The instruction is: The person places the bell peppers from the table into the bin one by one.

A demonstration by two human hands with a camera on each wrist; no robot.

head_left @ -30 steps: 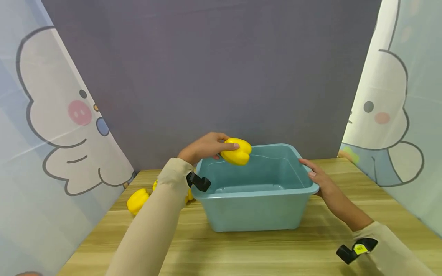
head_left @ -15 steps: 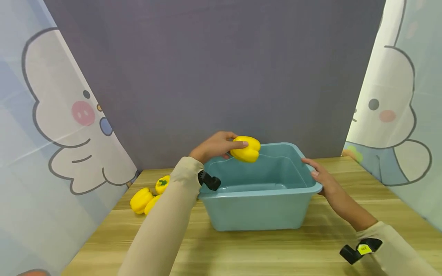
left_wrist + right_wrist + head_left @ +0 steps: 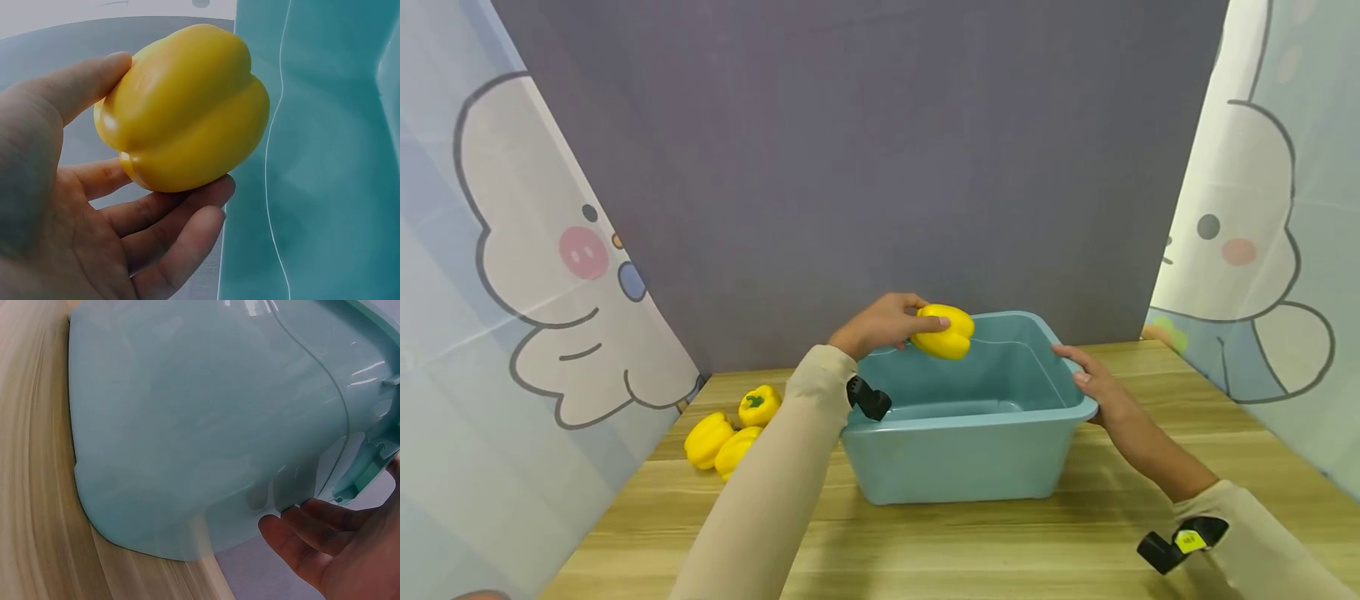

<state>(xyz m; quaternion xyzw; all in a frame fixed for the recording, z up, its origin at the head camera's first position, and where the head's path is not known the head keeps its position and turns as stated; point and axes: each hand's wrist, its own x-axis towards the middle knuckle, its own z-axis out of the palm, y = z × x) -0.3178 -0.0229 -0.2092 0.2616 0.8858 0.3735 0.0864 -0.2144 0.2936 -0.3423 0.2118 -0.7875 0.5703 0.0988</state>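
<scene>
A wooden table (image 3: 970,542) is backed by a grey panel (image 3: 850,167) and flanked by cartoon-printed curtains (image 3: 535,275). On the table a teal plastic tub (image 3: 958,467) stands upright; its interior is seen to hold nothing so far.

The tub is steadied at its right rim by the right hand (image 3: 1093,385): the thumb is laid over the lip and the fingers (image 3: 300,534) are curled beneath it, as the right wrist view confirms.

A yellow bell pepper (image 3: 946,331) is held by the left hand (image 3: 883,323) above the tub's far left corner, clear of the wall and not yet inside. It is gripped between the thumb on top and the fingers (image 3: 181,219) cupped underneath.

Three further yellow peppers (image 3: 730,432) lie in a close cluster on the table, left of the tub and well apart from both hands; a green stem is visible on one.

The work is judged to be at an early stage: no pepper has been deposited, one is in hand, three are left. No obstruction is noted between the held pepper and the tub opening; the left forearm crosses the tub's near left corner.
</scene>
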